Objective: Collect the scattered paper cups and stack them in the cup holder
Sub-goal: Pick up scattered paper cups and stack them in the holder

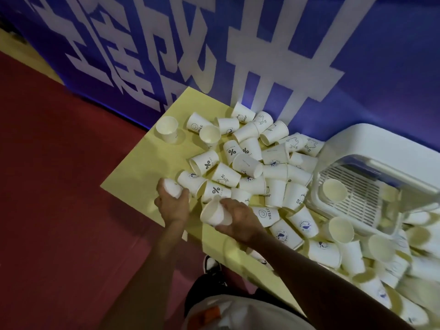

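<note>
Now left hand (172,204) grips cup (172,186); right hand (240,219) holds tilted cup (213,214), mouth leftward.

My left hand (171,204) grips a small white cup (173,188) at the near left edge of the yellow desk (147,167), fingers curled round it. My right hand (240,222), just beside it, holds a second cup (215,214) tilted on its side with its mouth facing left. Beyond both hands lies a heap of paper cups (250,167), most tipped over, some printed with percent signs or smiley faces. On the right stands a white holder (371,144) with a slotted tray, and one upright cup (334,190) sits on it. A blue wall (357,67) with big white characters stands behind the desk, with red floor (59,186) to the left.
</note>
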The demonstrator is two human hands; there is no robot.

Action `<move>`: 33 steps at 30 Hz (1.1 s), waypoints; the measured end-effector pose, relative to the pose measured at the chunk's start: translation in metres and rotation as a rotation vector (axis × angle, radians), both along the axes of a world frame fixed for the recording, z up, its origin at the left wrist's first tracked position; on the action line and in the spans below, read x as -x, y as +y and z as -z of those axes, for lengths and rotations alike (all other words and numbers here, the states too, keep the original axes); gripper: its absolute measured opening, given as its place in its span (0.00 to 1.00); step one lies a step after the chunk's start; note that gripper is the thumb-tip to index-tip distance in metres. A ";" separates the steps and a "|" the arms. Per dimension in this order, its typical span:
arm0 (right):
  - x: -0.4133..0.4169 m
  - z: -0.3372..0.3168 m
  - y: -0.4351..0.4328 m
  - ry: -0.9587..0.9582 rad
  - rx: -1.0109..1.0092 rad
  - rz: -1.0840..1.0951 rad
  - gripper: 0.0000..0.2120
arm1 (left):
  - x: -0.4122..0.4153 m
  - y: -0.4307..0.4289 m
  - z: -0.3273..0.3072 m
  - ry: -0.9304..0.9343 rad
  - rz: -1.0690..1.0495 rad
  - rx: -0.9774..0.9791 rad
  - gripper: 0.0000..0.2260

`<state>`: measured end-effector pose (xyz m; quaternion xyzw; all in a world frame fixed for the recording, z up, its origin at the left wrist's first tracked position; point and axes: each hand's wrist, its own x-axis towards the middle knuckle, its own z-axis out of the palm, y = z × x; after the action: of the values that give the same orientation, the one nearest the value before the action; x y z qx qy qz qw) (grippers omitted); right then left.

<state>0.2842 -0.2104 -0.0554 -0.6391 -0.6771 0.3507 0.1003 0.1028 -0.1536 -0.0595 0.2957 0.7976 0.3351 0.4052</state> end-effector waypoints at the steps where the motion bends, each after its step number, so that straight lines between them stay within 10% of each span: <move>1: -0.006 -0.004 -0.003 0.050 0.010 0.049 0.36 | -0.009 0.001 -0.006 -0.023 -0.032 -0.045 0.33; 9: -0.087 -0.043 -0.035 0.281 -0.069 0.460 0.31 | -0.104 -0.003 -0.047 -0.208 0.254 -0.263 0.30; 18: -0.204 -0.058 -0.094 0.365 -0.158 0.892 0.32 | -0.223 -0.077 -0.040 -0.603 0.392 0.147 0.32; 33: -0.268 -0.054 -0.098 0.447 -0.211 1.059 0.28 | -0.263 -0.077 -0.032 -0.459 0.516 0.246 0.26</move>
<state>0.5518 -0.3080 -0.0018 -0.7875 -0.2590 0.3098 0.4656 0.3655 -0.2304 -0.0271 0.3531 0.6194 0.1811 0.6774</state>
